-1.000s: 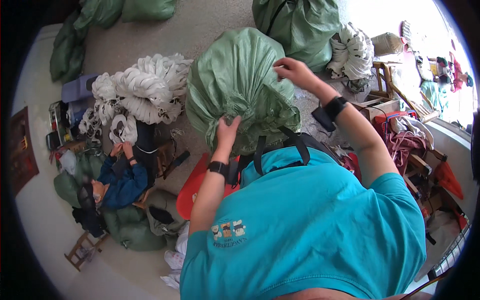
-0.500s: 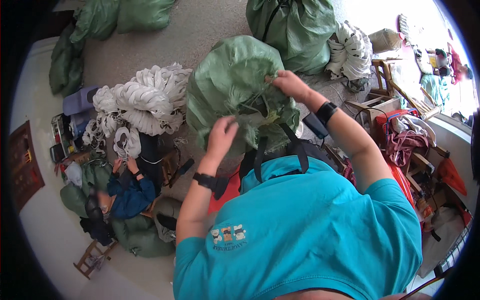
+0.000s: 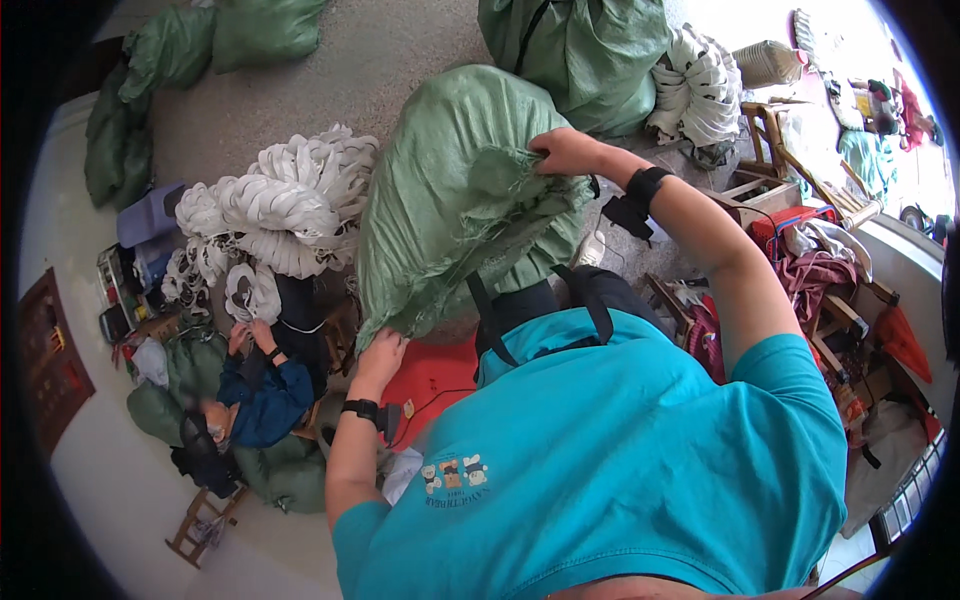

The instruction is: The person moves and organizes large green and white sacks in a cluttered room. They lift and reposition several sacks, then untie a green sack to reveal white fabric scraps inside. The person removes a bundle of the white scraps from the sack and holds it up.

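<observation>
In front of me stands a bulky green woven sack [image 3: 450, 170] with a frayed mouth toward my body. My left hand [image 3: 381, 358] is closed on the lower left corner of its rim. The far right part of the rim is pinched in my right hand [image 3: 568, 153]. Between the two hands the edge is stretched out, and the opening shows as a dark fold on the right. What lies inside the sack is hidden.
Bundles of white looped strips [image 3: 290, 200] lie left of the sack. At the left, a seated co-worker [image 3: 262, 395] handles similar strips. Another full green sack [image 3: 590, 70] stands beyond, beside a white coil [image 3: 700, 90]. A wooden chair [image 3: 770, 150] and cloth-laden clutter are on the right.
My left hand has come down and left and now grips the sack's rim. The mouth, gathered and ragged before, is pulled wide. My right hand still holds its side.
</observation>
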Demonstrator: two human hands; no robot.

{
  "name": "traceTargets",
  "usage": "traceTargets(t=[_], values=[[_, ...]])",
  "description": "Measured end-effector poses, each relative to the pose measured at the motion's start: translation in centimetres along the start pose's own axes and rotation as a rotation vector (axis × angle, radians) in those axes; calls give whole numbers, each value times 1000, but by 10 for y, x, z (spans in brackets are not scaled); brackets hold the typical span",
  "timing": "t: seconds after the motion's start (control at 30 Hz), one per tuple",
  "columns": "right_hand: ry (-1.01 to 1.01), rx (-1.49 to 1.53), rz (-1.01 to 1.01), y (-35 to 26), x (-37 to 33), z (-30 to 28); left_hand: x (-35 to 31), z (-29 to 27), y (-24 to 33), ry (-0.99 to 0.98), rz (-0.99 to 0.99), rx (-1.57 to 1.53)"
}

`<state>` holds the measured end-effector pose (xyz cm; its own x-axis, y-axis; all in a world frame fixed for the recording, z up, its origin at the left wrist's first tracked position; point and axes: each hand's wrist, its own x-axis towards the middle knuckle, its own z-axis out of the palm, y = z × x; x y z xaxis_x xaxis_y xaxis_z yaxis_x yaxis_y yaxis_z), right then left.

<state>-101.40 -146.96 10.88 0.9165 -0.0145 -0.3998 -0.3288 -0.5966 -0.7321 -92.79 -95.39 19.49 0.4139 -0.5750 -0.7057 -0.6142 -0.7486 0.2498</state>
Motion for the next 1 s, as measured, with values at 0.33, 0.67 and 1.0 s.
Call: traceTargets(t=[0.33,0.67,1.0], values=[[-53,775,149,-39,-26,-29,85,-37,151,328,295,-319],[-133,1664,230,-27,-26,-34,56,-36,155,-61,92,-1325],[110,936,-248,107,57,81,30,-36,159,-59,126,-1466]])
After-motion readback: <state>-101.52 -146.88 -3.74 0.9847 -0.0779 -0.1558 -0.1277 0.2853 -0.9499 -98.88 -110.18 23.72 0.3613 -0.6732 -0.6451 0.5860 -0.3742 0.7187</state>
